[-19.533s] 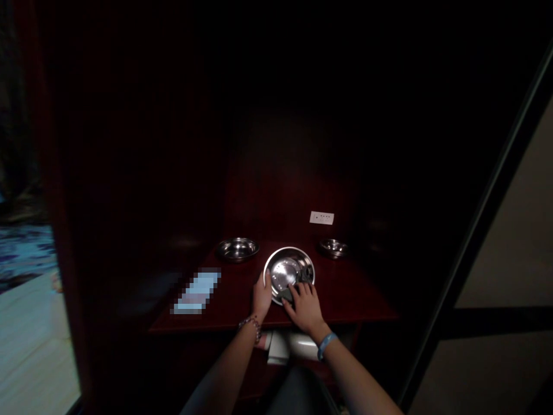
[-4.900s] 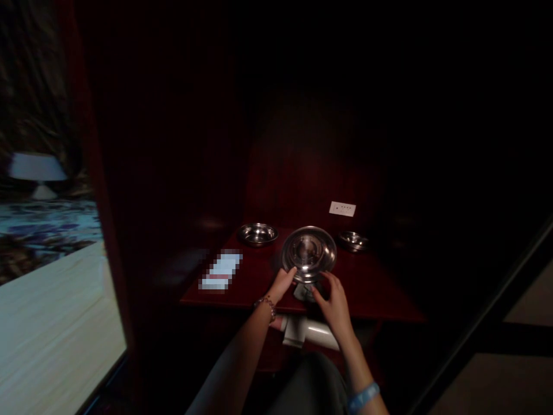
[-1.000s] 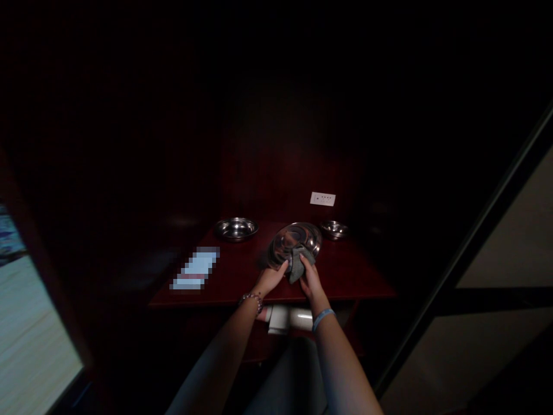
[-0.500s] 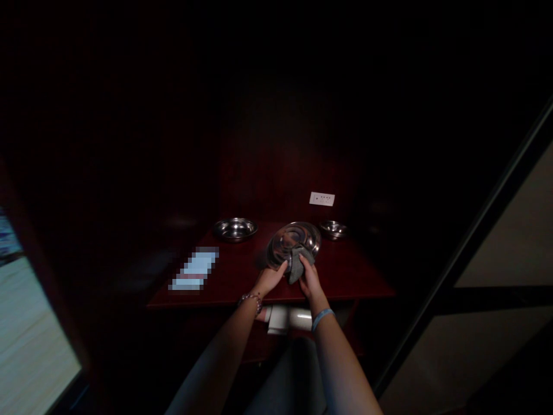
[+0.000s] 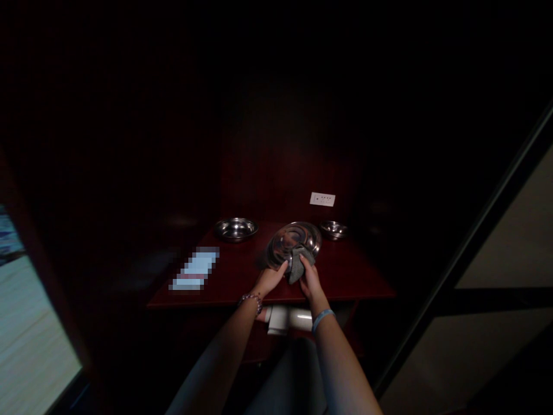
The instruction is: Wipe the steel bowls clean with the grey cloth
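Observation:
A shiny round metal dish (image 5: 288, 237), tilted, is held above the dark red table (image 5: 345, 276). My left hand (image 5: 272, 279) grips its near left rim, the thumb on top. In my right hand (image 5: 311, 278) is a grey cloth (image 5: 296, 266), pressed against the dish's near right rim with the thumb uppermost. The fingers beneath the dish are mostly hidden. Behind to the left sits a shallow metal bowl (image 5: 236, 229); a smaller metal bowl (image 5: 334, 230) lies to the right.
A blurred-out, pale flat object (image 5: 196, 270) rests on the table's left side. White objects (image 5: 279, 319) show on a lower shelf beneath the front edge. A white socket (image 5: 322, 199) is on the back wall. Dark walls stand on both sides.

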Demonstrator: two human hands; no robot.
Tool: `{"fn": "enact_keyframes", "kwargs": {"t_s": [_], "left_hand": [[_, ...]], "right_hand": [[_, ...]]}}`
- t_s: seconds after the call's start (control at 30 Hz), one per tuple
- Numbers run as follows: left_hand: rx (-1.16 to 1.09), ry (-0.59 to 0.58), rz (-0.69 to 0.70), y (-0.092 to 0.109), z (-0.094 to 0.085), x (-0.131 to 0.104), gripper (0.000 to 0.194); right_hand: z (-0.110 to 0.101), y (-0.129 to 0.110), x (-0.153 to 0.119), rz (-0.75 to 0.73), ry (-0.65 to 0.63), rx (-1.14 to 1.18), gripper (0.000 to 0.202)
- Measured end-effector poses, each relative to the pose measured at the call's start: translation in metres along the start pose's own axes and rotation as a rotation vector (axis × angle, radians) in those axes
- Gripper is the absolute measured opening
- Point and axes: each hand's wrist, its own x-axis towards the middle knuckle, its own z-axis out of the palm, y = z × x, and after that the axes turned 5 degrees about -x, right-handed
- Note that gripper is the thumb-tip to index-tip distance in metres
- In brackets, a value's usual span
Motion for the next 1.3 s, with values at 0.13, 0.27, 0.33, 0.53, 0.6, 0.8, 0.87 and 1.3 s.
{"fn": "enact_keyframes", "kwargs": {"t_s": [0.13,0.27,0.33,0.53,0.6,0.8,0.87,1.3], "left_hand": [[0.006,-0.001,-0.037,0.001,0.000,-0.001,0.053],[-0.117,0.008,0.002,0.005,0.001,0.000,0.051],[-0.220,0.011,0.024,0.007,0.002,0.002,0.050],[-0.317,0.141,-0.023,0.011,-0.006,0.006,0.061],[-0.324,0.171,0.027,0.014,-0.009,0.004,0.064],[-0.284,0.269,0.121,0.023,-0.014,-0.004,0.058],[-0.340,0.185,0.154,0.024,-0.013,-0.005,0.058],[-0.348,0.000,0.128,0.002,0.000,0.002,0.056]], "right_hand": [[0.000,0.001,0.001,0.003,0.001,0.006,0.037],[0.000,0.002,0.002,-0.012,0.022,0.021,0.040],[0.001,0.004,0.002,-0.025,0.040,-0.005,0.041],[0.004,0.005,0.001,-0.136,0.124,-0.181,0.041],[0.004,0.004,0.000,-0.170,0.169,-0.195,0.042],[0.003,0.006,-0.001,-0.133,0.110,-0.342,0.039],[0.004,0.007,-0.002,-0.110,0.091,-0.412,0.038],[0.001,0.009,-0.001,-0.094,0.034,-0.461,0.040]]}}
